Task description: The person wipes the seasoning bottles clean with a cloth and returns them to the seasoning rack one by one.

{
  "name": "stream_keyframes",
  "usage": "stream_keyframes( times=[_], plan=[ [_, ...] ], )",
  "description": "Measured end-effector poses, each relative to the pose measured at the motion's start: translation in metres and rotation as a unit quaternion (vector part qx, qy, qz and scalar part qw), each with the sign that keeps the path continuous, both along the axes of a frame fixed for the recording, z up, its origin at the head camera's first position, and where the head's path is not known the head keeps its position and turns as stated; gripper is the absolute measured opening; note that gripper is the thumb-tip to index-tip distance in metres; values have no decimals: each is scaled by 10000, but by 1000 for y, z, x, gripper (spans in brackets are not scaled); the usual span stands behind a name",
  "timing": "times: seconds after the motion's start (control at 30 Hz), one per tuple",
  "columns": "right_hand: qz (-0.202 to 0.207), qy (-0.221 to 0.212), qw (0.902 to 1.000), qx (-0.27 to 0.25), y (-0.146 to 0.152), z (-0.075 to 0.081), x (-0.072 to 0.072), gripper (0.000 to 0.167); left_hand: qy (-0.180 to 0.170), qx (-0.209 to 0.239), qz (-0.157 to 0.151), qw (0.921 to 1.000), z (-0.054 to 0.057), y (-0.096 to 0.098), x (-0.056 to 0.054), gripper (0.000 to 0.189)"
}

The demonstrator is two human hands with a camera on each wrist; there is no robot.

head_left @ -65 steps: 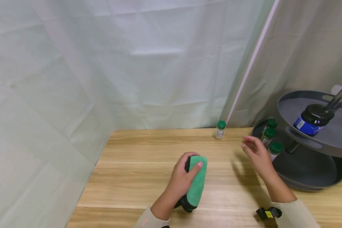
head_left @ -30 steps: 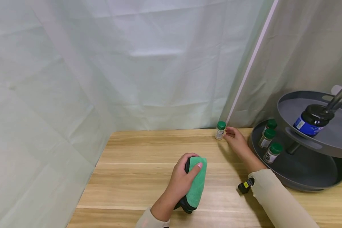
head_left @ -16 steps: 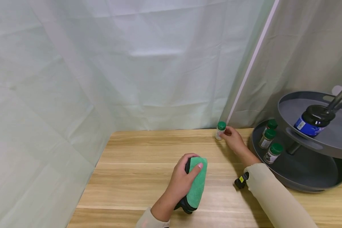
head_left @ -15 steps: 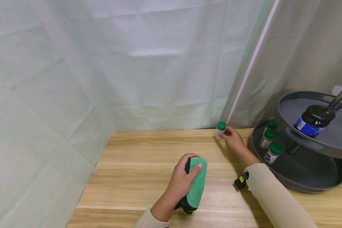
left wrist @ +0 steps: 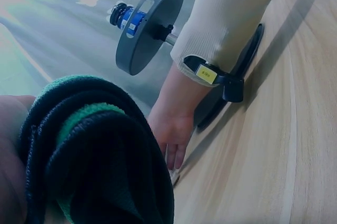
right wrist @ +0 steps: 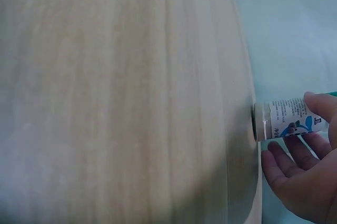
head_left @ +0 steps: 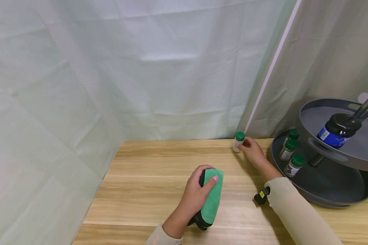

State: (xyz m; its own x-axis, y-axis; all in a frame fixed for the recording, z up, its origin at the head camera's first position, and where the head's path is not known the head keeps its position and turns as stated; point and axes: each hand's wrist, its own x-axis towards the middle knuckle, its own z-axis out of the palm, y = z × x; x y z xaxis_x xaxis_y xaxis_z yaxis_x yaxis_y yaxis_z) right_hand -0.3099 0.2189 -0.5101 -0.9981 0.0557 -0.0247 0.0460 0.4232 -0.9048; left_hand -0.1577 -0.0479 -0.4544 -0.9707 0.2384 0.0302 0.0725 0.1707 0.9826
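Note:
In the head view my left hand (head_left: 194,194) grips a folded cloth (head_left: 213,199), green with black edging, above the front middle of the wooden table. The left wrist view shows its folded layers (left wrist: 100,145) close up. My right hand (head_left: 254,152) reaches to the table's back edge and pinches a small spice jar (head_left: 240,136) with a green cap and white label. The jar stands upright. From the right wrist, the jar's label (right wrist: 295,117) shows, with the thumb on one side and the fingers beneath it in this view.
On the right stands a grey two-tier round tray (head_left: 334,197). Its lower tier holds three green-capped jars, one nearest the front (head_left: 294,165). A dark jar with a blue label (head_left: 337,131) sits on the upper tier. Pale curtains (head_left: 184,75) hang behind the table.
My right hand has moved left from beside the tray's lower jars to the spice jar at the back edge and now pinches it. My left hand keeps the cloth in place.

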Motion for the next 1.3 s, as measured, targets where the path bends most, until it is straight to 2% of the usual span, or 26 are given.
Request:
stream_keyframes(
  times=[0.13,0.33,0.43,0.77,1.17,1.3],
  plan=[
    [-62,87,9998,-157,1,3,3,44,13,-5,-4,10000,0,0,0,30],
    [52,43,9995,-304,1,10,13,47,18,-41,36,10000,0,-1,-2,31],
    [186,96,9994,-277,-2,15,20,47,39,-43,31,10000,0,-2,-2,33],
    [605,649,9955,-337,-14,35,55,41,6,-68,34,10000,-2,-3,-4,33],
    [1163,935,9872,-560,-23,44,85,39,-58,-112,40,9999,-1,-3,-4,33],
    [1279,891,9865,-509,-24,46,94,40,-55,-97,67,9999,1,-3,-3,34]
  ],
)
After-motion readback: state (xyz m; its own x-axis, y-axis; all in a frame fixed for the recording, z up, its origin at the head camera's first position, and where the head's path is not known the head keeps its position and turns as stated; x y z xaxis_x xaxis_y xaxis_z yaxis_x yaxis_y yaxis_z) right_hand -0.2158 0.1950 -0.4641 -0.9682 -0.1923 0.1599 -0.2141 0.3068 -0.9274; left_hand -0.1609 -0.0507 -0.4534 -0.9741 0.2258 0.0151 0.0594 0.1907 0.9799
